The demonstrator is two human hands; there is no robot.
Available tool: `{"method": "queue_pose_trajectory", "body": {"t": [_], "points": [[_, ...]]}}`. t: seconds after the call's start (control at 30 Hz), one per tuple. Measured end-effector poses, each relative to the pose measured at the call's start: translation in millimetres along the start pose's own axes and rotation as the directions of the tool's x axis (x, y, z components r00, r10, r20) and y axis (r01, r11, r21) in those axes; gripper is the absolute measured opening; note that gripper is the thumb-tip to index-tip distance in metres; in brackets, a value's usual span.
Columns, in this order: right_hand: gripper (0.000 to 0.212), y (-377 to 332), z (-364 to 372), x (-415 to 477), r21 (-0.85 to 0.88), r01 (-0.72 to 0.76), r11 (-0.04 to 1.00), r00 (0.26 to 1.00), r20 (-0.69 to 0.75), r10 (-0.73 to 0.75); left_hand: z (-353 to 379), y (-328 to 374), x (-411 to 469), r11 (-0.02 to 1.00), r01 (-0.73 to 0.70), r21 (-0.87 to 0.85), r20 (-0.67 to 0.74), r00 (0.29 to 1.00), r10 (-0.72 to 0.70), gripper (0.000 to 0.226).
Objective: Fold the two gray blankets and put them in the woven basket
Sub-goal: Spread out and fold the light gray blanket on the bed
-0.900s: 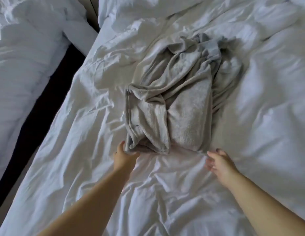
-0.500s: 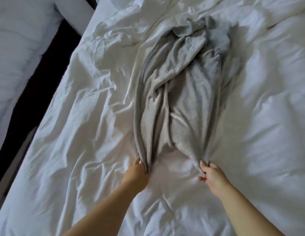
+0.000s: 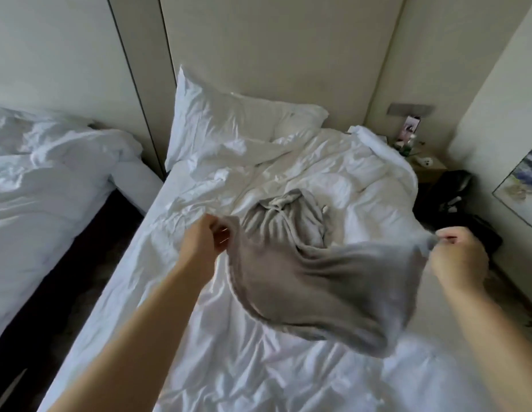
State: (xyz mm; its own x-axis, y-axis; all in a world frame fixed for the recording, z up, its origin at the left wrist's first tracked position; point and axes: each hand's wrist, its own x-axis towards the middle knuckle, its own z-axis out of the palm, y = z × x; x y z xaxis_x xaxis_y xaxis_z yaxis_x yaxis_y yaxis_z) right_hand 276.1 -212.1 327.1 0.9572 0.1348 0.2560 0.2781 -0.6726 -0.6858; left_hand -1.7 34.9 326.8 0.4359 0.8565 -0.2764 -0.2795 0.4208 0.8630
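Observation:
A gray blanket point(image 3: 312, 281) hangs in the air over the white bed point(image 3: 217, 367), stretched between my two hands. My left hand point(image 3: 203, 243) grips one corner at the left, and my right hand point(image 3: 458, 257) grips the other corner at the right. The middle of the blanket sags and its far part, or a second gray blanket point(image 3: 288, 224), lies bunched on the duvet behind; I cannot tell which. No woven basket is in view.
A white pillow point(image 3: 229, 126) leans on the wall at the bed's head. A second white bed point(image 3: 44, 185) stands to the left across a dark gap point(image 3: 65, 278). A wooden nightstand point(image 3: 428, 171) with small items and a dark bag point(image 3: 455, 197) sit at the right.
Both hands closed on the blanket's near edge, then lifted it off the bed and spread apart. My head has tilted up, so the wall and pillow now show.

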Motion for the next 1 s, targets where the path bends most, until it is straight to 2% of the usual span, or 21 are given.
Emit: {"method": "queue_pose_trajectory", "body": {"t": [0.03, 0.07, 0.1, 0.13, 0.17, 0.2, 0.23, 0.27, 0.33, 0.37, 0.4, 0.47, 0.6, 0.73, 0.8, 0.83, 0.87, 0.9, 0.93, 0.97, 1.0], "points": [[0.024, -20, -9, -13, 0.105, 0.055, 0.993, 0.995, -0.094, -0.046, 10, 15, -13, 0.999, -0.024, -0.037, 0.107, 0.994, 0.028, 0.050], [0.024, -37, -13, -31, 0.179, 0.129, 0.975, 0.991, -0.062, -0.119, 18, 25, -25, 0.997, -0.015, -0.076, 0.205, 0.978, 0.031, 0.052], [0.028, -53, -14, -53, 0.245, 0.208, 0.947, 0.969, 0.083, -0.234, 25, 29, -37, 0.993, 0.011, -0.120, 0.283, 0.959, 0.024, 0.053], [0.041, -68, -12, -76, 0.319, 0.229, 0.920, 0.898, 0.295, -0.326, 32, 29, -47, 0.986, 0.046, -0.159, 0.335, 0.942, 0.010, 0.051], [0.060, -80, -8, -99, 0.367, 0.203, 0.908, 0.776, 0.505, -0.377, 39, 27, -57, 0.981, 0.075, -0.177, 0.374, 0.927, -0.004, 0.048], [0.079, -88, 1, -119, 0.375, 0.189, 0.907, 0.662, 0.634, -0.400, 45, 23, -66, 0.982, 0.089, -0.166, 0.401, 0.916, -0.015, 0.042], [0.091, -89, 14, -135, 0.360, 0.231, 0.904, 0.602, 0.677, -0.424, 51, 18, -74, 0.988, 0.086, -0.132, 0.415, 0.910, -0.024, 0.034], [0.090, -87, 26, -146, 0.343, 0.299, 0.891, 0.612, 0.647, -0.455, 56, 12, -81, 0.995, 0.061, -0.081, 0.412, 0.911, -0.023, 0.029], [0.051, -75, 47, -156, 0.265, 0.365, 0.893, 0.757, 0.474, -0.450, 62, 0, -91, 1.000, -0.017, 0.012, 0.366, 0.931, 0.011, 0.034], [0.029, -65, 54, -156, 0.199, 0.351, 0.915, 0.829, 0.388, -0.402, 62, -5, -95, 0.998, -0.052, 0.032, 0.328, 0.944, 0.039, 0.041], [0.019, -54, 59, -152, 0.148, 0.308, 0.940, 0.876, 0.341, -0.341, 60, -7, -97, 0.996, -0.080, 0.038, 0.287, 0.956, 0.066, 0.047], [0.021, -21, 64, -140, 0.025, 0.220, 0.975, 0.907, 0.362, -0.214, 50, -4, -98, 0.995, -0.095, -0.036, 0.184, 0.978, 0.100, 0.047], [0.018, 47, 54, -118, -0.140, 0.105, 0.985, 0.928, 0.370, -0.046, 23, 17, -81, 0.929, -0.090, -0.359, 0.008, 0.995, 0.099, 0.027], [0.018, 91, 39, -95, -0.149, -0.006, 0.989, 0.968, 0.246, 0.043, -9, 46, -62, 0.730, -0.169, -0.663, -0.184, 0.981, 0.060, 0.029], [0.017, 96, 28, -87, -0.120, -0.148, 0.982, 0.966, 0.194, 0.169, -24, 56, -51, 0.650, -0.157, -0.744, -0.203, 0.979, 0.004, 0.039], [0.019, 91, 25, -84, -0.111, -0.215, 0.970, 0.954, 0.191, 0.233, -27, 57, -47, 0.703, -0.135, -0.699, -0.205, 0.979, -0.016, 0.040], [0.021, 82, 23, -83, -0.098, -0.230, 0.968, 0.946, 0.210, 0.246, -27, 52, -45, 0.840, -0.110, -0.531, -0.221, 0.975, -0.011, 0.034], [0.023, 67, 23, -84, -0.079, -0.194, 0.978, 0.945, 0.251, 0.208, -23, 40, -44, 0.958, -0.096, -0.271, -0.258, 0.966, 0.023, 0.022], [0.025, 47, 24, -86, -0.063, -0.133, 0.989, 0.937, 0.316, 0.147, -15, 26, -47, 0.993, -0.114, -0.001, -0.290, 0.951, 0.109, 0.017], [0.027, 23, 24, -92, -0.026, -0.063, 0.998, 0.918, 0.391, 0.068, -7, 11, -52, 0.955, -0.191, 0.225, -0.262, 0.932, 0.248, 0.034], [0.030, -2, 24, -102, 0.075, -0.019, 0.997, 0.883, 0.469, -0.019, 1, -5, -58, 0.872, -0.303, 0.384, -0.119, 0.921, 0.372, 0.055]]}}
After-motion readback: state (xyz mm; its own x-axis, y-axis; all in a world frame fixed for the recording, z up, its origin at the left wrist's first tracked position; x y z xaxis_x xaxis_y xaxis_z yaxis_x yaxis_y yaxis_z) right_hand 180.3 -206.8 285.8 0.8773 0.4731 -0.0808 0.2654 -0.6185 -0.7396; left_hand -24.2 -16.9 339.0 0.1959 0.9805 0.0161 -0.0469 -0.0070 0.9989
